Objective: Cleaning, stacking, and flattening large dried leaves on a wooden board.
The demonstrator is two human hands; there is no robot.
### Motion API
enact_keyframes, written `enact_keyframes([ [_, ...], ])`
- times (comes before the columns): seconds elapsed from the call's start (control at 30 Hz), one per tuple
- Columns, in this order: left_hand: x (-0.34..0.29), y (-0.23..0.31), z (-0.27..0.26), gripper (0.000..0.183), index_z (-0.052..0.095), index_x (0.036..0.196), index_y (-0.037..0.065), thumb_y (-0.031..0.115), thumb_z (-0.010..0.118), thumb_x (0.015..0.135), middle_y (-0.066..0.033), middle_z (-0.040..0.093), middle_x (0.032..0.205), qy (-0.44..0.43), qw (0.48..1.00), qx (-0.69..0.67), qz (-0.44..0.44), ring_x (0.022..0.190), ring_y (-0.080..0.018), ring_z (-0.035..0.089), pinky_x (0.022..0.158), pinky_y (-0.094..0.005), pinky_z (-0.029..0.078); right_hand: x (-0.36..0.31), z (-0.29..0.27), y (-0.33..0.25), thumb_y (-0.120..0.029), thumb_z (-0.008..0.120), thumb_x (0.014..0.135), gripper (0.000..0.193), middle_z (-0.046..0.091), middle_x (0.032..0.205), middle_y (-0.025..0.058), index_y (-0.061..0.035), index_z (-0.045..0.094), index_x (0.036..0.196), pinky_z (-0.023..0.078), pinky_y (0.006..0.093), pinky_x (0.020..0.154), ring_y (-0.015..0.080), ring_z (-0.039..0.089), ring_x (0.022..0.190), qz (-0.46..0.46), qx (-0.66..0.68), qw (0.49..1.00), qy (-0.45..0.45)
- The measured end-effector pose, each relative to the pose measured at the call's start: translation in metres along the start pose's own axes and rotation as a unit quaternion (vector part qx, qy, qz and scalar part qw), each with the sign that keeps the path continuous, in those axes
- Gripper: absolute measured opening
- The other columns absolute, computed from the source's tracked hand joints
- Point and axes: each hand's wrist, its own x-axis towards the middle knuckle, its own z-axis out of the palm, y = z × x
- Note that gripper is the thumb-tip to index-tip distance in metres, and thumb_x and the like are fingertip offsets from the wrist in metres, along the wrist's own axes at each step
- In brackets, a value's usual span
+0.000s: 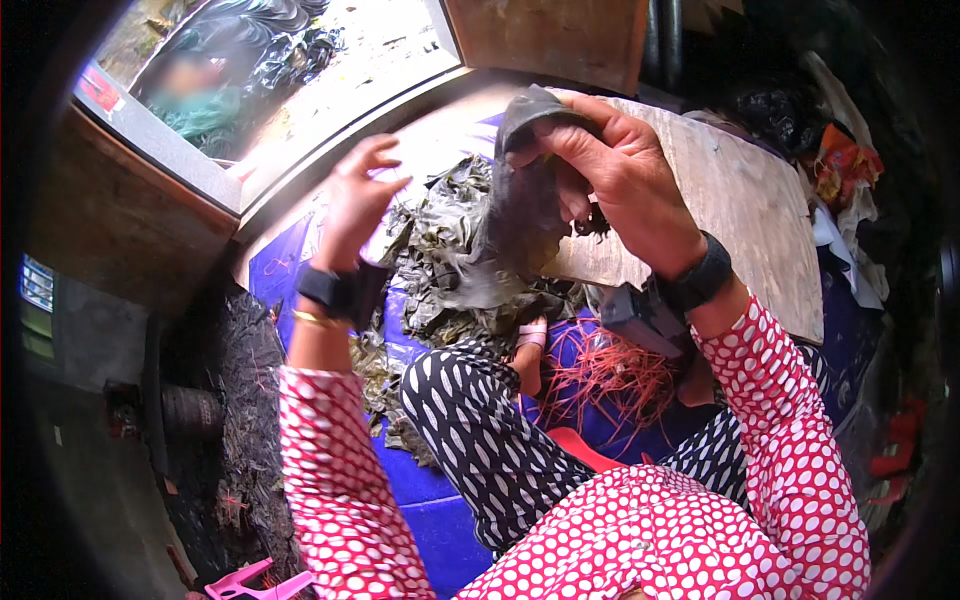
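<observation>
My right hand is raised over the middle, thumb and fingers pinching the top edge of a dark grey-green sheet. The limp sheet looks like a leaf or seaweed and hangs down, its lower end blurred. To its left, my left hand is up in the air with fingers apart and nothing visible in them. Below and between the hands lies a heap of similar crumpled sheets. Loose red strings are piled between my legs, beside a red plastic piece.
A wooden board lies at the right over blue sheeting. A dark box-shaped thing is under my right wrist. Pink plastic pieces lie lower left. Beyond the doorsill is crumpled black plastic. Dark scraps line the left.
</observation>
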Motion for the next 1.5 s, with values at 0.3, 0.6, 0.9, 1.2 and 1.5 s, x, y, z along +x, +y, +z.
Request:
enact_keyframes([
  [0.3, -0.118, -0.027, 0.135, 0.089, 0.027, 0.137, 0.003, 0.009, 0.073, 0.061, -0.0203, 0.04, 0.129, -0.019, 0.994, 0.108, -0.011, 0.118, -0.0314, 0.042, 0.1, -0.0354, 0.036, -0.064, -0.03, -0.06, -0.02, 0.049, 0.09, 0.041, 0.063, 0.096, 0.0149, -0.0016, 0.045, 0.126, 0.049, 0.0291, 0.057, 0.0182, 0.059, 0.063, -0.119, 0.062, 0.987, -0.083],
  [0.6, -0.134, -0.085, 0.207, 0.029, 0.064, 0.1, 0.007, 0.015, 0.067, 0.072, -0.0125, 0.067, 0.087, -0.039, 0.982, 0.144, -0.114, 0.083, -0.0255, 0.065, 0.075, -0.0334, 0.051, -0.238, -0.166, -0.064, -0.025, 0.047, 0.092, 0.033, 0.063, 0.093, 0.0111, -0.0032, 0.052, 0.116, 0.049, 0.0307, 0.062, 0.0164, 0.058, 0.067, -0.124, 0.083, 0.981, 0.122],
  [0.9, -0.062, 0.044, 0.089, 0.014, 0.061, 0.089, 0.002, 0.014, 0.055, 0.084, -0.0083, 0.064, 0.073, 0.185, 0.967, -0.011, 0.175, 0.068, -0.0122, 0.058, 0.062, -0.0285, 0.046, -0.278, -0.181, -0.024, -0.026, 0.047, 0.093, 0.027, 0.063, 0.087, 0.0071, -0.0046, 0.058, 0.104, 0.049, 0.0321, 0.064, 0.0135, 0.055, 0.065, -0.084, 0.105, 0.925, 0.357],
  [1.2, 0.06, 0.221, 0.03, 0.027, 0.058, 0.11, 0.003, 0.012, 0.052, 0.085, -0.0146, 0.064, 0.103, 0.11, 0.795, 0.462, 0.377, 0.093, -0.0216, 0.062, 0.078, -0.03, 0.048, -0.251, -0.134, 0.042, -0.01, 0.05, 0.09, 0.018, 0.062, 0.08, 0.0073, -0.0028, 0.058, 0.105, 0.048, 0.0263, 0.051, 0.0107, 0.053, 0.054, 0.067, 0.213, 0.919, 0.325],
  [1.5, 0.176, 0.413, 0.163, 0.034, 0.057, 0.098, 0.002, -0.009, 0.043, 0.068, -0.0159, 0.059, 0.094, 0.124, 0.688, 0.189, 0.689, 0.093, -0.029, 0.056, 0.084, -0.0328, 0.043, -0.264, -0.15, 0.04, -0.025, 0.05, 0.094, 0.025, 0.062, 0.081, 0.0058, -0.0031, 0.057, 0.102, 0.048, 0.0257, 0.052, 0.0106, 0.055, 0.054, 0.088, 0.191, 0.913, 0.349],
])
